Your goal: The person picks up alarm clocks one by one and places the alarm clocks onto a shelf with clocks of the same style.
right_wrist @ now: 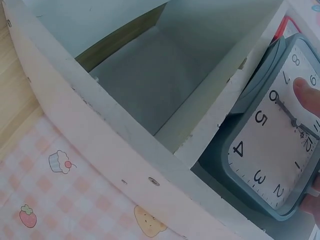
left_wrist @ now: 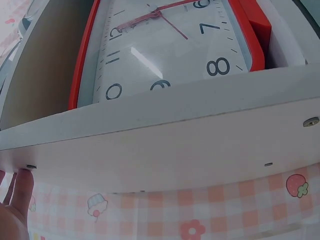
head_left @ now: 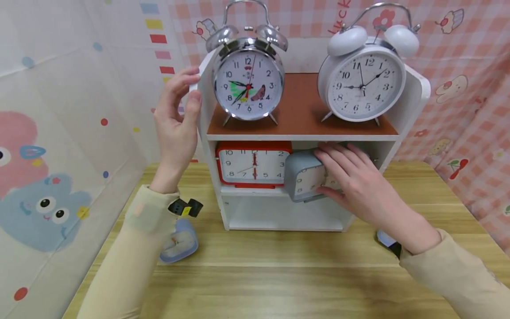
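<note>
My right hand point(head_left: 352, 177) holds a grey-blue square alarm clock point(head_left: 304, 170) with the fingers over its top and the thumb on its dial. This clock sits tilted, partly inside the middle compartment of a small white shelf point(head_left: 303, 138). Beside it in that compartment stands a red rectangular clock point(head_left: 255, 166). My left hand point(head_left: 177, 117) touches the outer face of the shelf's left side panel near the top. In the left wrist view, a straight finger or thumb point(left_wrist: 22, 192) rests against that panel.
On the top board stand a silver twin-bell clock point(head_left: 249, 82) and a white twin-bell clock point(head_left: 362, 84). A small lavender clock point(head_left: 181, 241) lies on the wooden table point(head_left: 259, 283) by my left sleeve. Another small object point(head_left: 385, 239) is partly behind my right forearm.
</note>
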A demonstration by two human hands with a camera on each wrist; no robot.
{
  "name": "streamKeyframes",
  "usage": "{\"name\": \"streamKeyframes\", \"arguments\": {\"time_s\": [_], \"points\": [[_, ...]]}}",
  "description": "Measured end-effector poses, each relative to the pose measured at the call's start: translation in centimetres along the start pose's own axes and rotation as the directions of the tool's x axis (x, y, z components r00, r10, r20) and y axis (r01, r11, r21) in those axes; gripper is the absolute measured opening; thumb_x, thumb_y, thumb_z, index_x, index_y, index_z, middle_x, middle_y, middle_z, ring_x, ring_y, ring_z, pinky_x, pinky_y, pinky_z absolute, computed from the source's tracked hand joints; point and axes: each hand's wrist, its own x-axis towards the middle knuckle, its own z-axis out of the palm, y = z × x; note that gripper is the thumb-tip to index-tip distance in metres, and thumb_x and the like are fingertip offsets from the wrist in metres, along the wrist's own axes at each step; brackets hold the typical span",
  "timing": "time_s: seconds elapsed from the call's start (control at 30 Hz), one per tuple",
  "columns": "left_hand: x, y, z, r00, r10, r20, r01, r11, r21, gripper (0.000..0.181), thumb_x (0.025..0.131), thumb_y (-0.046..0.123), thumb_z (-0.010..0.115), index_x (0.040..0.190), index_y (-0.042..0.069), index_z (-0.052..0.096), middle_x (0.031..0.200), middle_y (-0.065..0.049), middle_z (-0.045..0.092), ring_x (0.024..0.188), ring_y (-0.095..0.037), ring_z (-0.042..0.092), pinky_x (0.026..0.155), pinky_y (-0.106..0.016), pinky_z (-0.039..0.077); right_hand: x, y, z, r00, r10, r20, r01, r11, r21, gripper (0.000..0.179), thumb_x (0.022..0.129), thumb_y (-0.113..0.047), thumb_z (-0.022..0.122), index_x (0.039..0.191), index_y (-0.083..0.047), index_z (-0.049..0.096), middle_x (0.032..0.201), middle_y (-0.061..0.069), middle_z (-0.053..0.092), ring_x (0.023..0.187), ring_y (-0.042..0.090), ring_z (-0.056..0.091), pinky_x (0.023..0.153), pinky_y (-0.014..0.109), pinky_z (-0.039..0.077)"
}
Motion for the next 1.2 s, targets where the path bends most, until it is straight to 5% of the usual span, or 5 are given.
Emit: {"name": "streamKeyframes", "arguments": {"time_s": [0.67, 1.2], "points": [[0.01, 0.15, 0.04, 1.0, -0.009, 0.006, 0.009, 1.0, 0.008, 0.032, 0.103, 0.0, 0.053, 0.133, -0.006, 0.058, 0.149, -0.016, 0.06, 0.137, -0.02, 0.059, 0.095, -0.016, 0.059, -0.61, 0.98, -0.39, 1.0, 0.024, 0.014, -0.025, 0.998, 0.051, 0.087, 0.071, -0.018, 0.096, 0.145, 0.001, 0.055, 0.143, 0.021, 0.064, 0.129, 0.041, 0.061, 0.11, 0.062, 0.045], [-0.03, -0.02, 0.04, 1.0, 0.011, -0.005, -0.011, 1.0, -0.018, 0.031, 0.102, 0.001, 0.054, 0.132, -0.006, 0.059, 0.147, -0.015, 0.062, 0.135, -0.019, 0.06, 0.092, -0.016, 0.06, -0.56, 0.35, -0.68, 0.997, 0.07, 0.043, -0.07, 0.998, -0.001, 0.084, 0.072, -0.018, 0.096, 0.144, 0.001, 0.056, 0.141, 0.022, 0.064, 0.127, 0.041, 0.061, 0.109, 0.062, 0.046]]}}
